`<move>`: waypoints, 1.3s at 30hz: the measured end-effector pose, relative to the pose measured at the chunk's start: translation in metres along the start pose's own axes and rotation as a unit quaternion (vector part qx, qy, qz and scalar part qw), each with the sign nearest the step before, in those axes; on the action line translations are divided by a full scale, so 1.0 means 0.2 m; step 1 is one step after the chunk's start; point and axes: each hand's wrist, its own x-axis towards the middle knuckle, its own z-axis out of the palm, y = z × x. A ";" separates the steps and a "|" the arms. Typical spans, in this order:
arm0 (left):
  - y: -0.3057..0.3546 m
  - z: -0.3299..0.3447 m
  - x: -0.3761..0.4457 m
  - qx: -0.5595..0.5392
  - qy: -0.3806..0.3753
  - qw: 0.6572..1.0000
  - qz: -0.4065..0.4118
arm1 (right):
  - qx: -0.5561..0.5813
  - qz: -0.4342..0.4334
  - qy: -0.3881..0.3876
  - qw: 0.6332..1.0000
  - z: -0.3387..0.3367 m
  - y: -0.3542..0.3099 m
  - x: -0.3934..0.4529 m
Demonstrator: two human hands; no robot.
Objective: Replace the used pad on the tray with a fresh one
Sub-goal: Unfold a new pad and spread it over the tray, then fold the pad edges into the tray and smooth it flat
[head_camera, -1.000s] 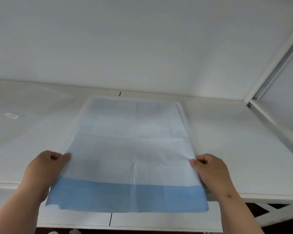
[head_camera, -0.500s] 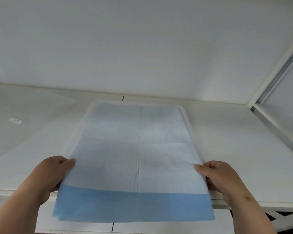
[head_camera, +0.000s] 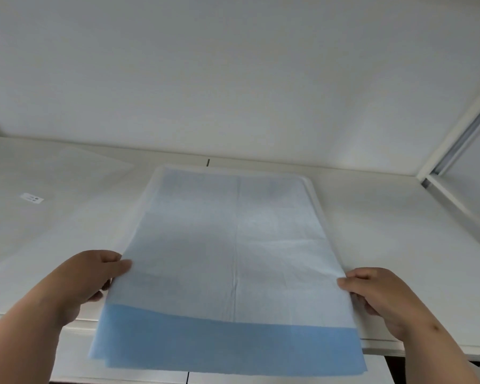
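A large pale-blue pad (head_camera: 227,245) with a darker blue band along its near edge lies lengthwise on the white table, its near end hanging past the table's front edge. A white tray rim (head_camera: 315,200) shows along the pad's right and far sides. My left hand (head_camera: 94,275) pinches the pad's left edge, thumb on top. My right hand (head_camera: 377,292) grips the right edge the same way. The near part of the pad is lifted a little off the surface.
A thin white sheet (head_camera: 47,203) with a small printed label (head_camera: 32,198) lies flat on the table at the left. A white wall stands behind the table. A white frame (head_camera: 455,151) runs diagonally at the right.
Both hands have drawn the pad towards me, and more of its blue band now hangs past the table's front edge. The grip on both edges is unchanged.
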 end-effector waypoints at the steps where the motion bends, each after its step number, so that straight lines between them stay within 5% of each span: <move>1: 0.00 -0.01 0.01 -0.005 0.004 1.000 -0.001 | 0.018 0.004 -0.005 1.000 -0.01 0.00 0.01; 9: 0.07 -0.05 0.04 -0.144 -0.045 0.988 -0.028 | 0.218 0.020 -0.024 0.976 -0.04 -0.01 0.05; 20: 0.26 -0.05 0.06 -0.274 -0.056 0.960 0.003 | 0.346 -0.024 -0.014 0.938 -0.06 -0.22 0.09; 32: 0.42 0.04 0.20 -0.359 0.068 0.926 0.094 | 0.371 -0.071 0.025 0.926 -0.01 -0.38 0.22; 39: 0.17 0.06 0.29 -0.356 0.095 0.928 0.047 | 0.419 -0.037 0.029 0.907 0.08 -0.24 0.21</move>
